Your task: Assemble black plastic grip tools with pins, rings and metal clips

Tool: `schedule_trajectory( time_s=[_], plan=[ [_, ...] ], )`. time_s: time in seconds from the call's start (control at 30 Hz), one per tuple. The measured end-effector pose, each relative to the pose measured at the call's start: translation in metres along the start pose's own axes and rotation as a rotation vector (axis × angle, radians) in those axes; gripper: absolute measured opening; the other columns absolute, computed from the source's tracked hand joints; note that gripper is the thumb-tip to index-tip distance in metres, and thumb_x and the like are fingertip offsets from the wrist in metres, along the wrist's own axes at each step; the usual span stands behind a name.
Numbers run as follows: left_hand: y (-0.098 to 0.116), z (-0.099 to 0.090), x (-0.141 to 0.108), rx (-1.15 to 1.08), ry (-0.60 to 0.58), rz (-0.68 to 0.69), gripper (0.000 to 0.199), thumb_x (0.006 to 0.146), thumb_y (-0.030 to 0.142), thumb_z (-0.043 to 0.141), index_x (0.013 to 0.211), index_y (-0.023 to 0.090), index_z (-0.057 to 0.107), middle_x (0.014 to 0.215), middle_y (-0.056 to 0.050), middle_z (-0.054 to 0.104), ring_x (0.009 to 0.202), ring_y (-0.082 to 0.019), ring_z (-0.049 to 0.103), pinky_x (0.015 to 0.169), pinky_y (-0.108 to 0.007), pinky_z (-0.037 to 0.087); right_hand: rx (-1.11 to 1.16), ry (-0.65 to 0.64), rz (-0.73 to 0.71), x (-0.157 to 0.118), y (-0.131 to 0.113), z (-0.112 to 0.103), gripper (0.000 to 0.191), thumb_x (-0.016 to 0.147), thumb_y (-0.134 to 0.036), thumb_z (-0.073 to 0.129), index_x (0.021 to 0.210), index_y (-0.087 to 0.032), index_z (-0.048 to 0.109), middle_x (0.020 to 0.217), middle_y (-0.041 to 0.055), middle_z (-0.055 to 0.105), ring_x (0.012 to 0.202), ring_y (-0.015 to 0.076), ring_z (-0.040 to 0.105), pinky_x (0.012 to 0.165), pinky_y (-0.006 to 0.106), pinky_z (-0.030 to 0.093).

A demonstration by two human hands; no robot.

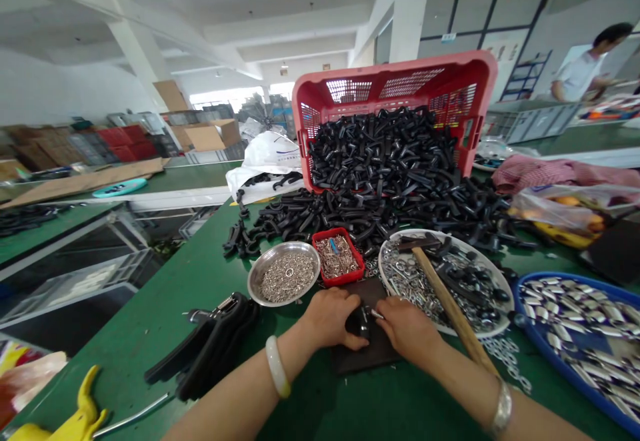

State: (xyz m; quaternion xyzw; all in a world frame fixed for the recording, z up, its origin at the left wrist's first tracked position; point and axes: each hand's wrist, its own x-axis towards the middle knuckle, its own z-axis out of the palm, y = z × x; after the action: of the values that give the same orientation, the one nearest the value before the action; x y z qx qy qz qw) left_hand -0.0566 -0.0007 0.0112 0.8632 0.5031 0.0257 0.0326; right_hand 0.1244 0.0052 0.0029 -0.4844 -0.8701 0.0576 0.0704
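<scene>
My left hand [327,317] is closed round a black plastic part [361,325], holding it over a dark square pad [367,361] on the green table. Pinched in the fingers of my right hand [410,329] is a small metal spring [376,313], its end close to the black part; whether they touch I cannot tell. Behind my hands stand a steel bowl [255,285] of tiny metal pieces and a red box [361,269] of small pins. A white round tray [506,317] of metal bits and black parts lies beside my right hand.
A tipped red crate [395,67] spills many black parts [380,161] across the back. A wooden stick [445,297] leans over the white tray. Right sits a blue tray [525,334] of metal pieces; left, assembled black clamps [220,341] and a yellow-handled tool [86,397]. A person [583,71] stands far right.
</scene>
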Motion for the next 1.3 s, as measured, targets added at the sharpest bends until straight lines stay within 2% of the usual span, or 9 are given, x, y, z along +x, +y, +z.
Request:
schedule_trajectory(
  time_s=[0.17, 0.27, 0.33, 0.43, 0.6, 0.8, 1.03, 1.17, 1.3],
  plan=[
    [-0.016, -0.010, 0.001, -0.016, 0.039, -0.058, 0.066, 0.055, 0.074, 0.050, 0.095, 0.022, 0.059, 0.098, -0.007, 0.056, 0.087, -0.024, 0.053, 0.074, -0.033, 0.042, -0.048, 0.040, 0.056, -0.011, 0.025, -0.022, 0.017, 0.080, -0.024, 0.046, 0.084, -0.017, 0.061, 0.083, 0.0098, 0.063, 0.079, 0.0232, 0.059, 0.068, 0.033, 0.044],
    [-0.043, -0.025, 0.025, 0.011, 0.068, -0.323, 0.045, 0.080, 0.057, 0.035, 0.099, 0.023, 0.058, 0.097, -0.006, 0.059, 0.085, -0.021, 0.055, 0.070, -0.031, 0.041, -0.086, 0.191, 0.217, -0.025, 0.054, -0.030, 0.024, 0.081, -0.033, 0.042, 0.087, -0.020, 0.061, 0.087, 0.0103, 0.064, 0.077, 0.0247, 0.061, 0.064, 0.035, 0.046],
    [-0.063, -0.032, 0.050, 0.058, 0.041, -0.474, 0.034, 0.086, 0.039, 0.036, 0.096, 0.018, 0.060, 0.097, -0.011, 0.060, 0.088, -0.023, 0.055, 0.072, -0.033, 0.041, -0.069, 0.226, 0.284, -0.036, 0.070, -0.027, 0.027, 0.081, -0.035, 0.040, 0.086, -0.020, 0.062, 0.087, 0.0098, 0.065, 0.073, 0.0242, 0.062, 0.062, 0.036, 0.048],
    [-0.086, -0.034, 0.086, 0.070, -0.009, -0.494, 0.026, 0.085, 0.028, 0.043, 0.087, 0.010, 0.062, 0.094, -0.015, 0.061, 0.092, -0.023, 0.054, 0.079, -0.036, 0.040, 0.028, 0.203, 0.255, -0.050, 0.082, -0.017, 0.028, 0.081, -0.039, 0.041, 0.086, -0.022, 0.063, 0.087, 0.0074, 0.066, 0.075, 0.0223, 0.063, 0.066, 0.035, 0.050],
    [-0.094, -0.023, 0.112, 0.045, -0.062, -0.458, 0.025, 0.082, 0.034, 0.048, 0.094, 0.015, 0.059, 0.099, -0.007, 0.060, 0.092, -0.018, 0.055, 0.082, -0.038, 0.042, 0.135, 0.243, 0.241, -0.059, 0.085, -0.008, 0.027, 0.080, -0.041, 0.044, 0.085, -0.024, 0.064, 0.088, 0.0062, 0.067, 0.079, 0.0215, 0.063, 0.072, 0.034, 0.051],
    [-0.091, -0.016, 0.105, -0.017, -0.051, -0.489, 0.016, 0.072, 0.031, 0.055, 0.081, 0.021, 0.065, 0.087, -0.007, 0.065, 0.086, -0.021, 0.059, 0.072, -0.028, 0.043, 0.172, 0.251, 0.217, -0.057, 0.090, -0.007, 0.026, 0.081, -0.038, 0.042, 0.085, -0.023, 0.063, 0.087, 0.0064, 0.067, 0.079, 0.0210, 0.063, 0.072, 0.032, 0.050],
    [-0.075, -0.035, 0.076, -0.170, 0.093, -0.492, 0.019, 0.076, 0.026, 0.046, 0.088, 0.017, 0.058, 0.089, -0.009, 0.063, 0.080, -0.020, 0.059, 0.070, -0.029, 0.043, 0.157, 0.282, 0.292, -0.066, 0.091, -0.010, 0.030, 0.082, -0.041, 0.040, 0.092, -0.021, 0.059, 0.092, 0.0082, 0.064, 0.077, 0.0208, 0.062, 0.069, 0.032, 0.050],
    [-0.054, -0.034, 0.048, -0.353, 0.064, -0.453, 0.017, 0.075, 0.025, 0.048, 0.086, 0.015, 0.055, 0.077, -0.005, 0.064, 0.067, -0.014, 0.059, 0.059, -0.022, 0.044, 0.078, 0.249, 0.395, -0.071, 0.092, -0.007, 0.041, 0.080, -0.041, 0.039, 0.107, -0.014, 0.052, 0.095, 0.0141, 0.063, 0.078, 0.0260, 0.063, 0.070, 0.039, 0.048],
    [-0.028, -0.021, 0.023, -0.785, 0.002, -0.371, 0.030, 0.078, 0.025, 0.044, 0.106, 0.016, 0.050, 0.077, -0.002, 0.063, 0.051, -0.007, 0.054, 0.050, -0.020, 0.042, 0.177, 0.132, 0.458, -0.068, 0.095, -0.009, 0.054, 0.075, -0.041, 0.043, 0.121, -0.012, 0.041, 0.083, 0.0121, 0.066, 0.073, 0.0274, 0.064, 0.066, 0.039, 0.047]
  ],
)
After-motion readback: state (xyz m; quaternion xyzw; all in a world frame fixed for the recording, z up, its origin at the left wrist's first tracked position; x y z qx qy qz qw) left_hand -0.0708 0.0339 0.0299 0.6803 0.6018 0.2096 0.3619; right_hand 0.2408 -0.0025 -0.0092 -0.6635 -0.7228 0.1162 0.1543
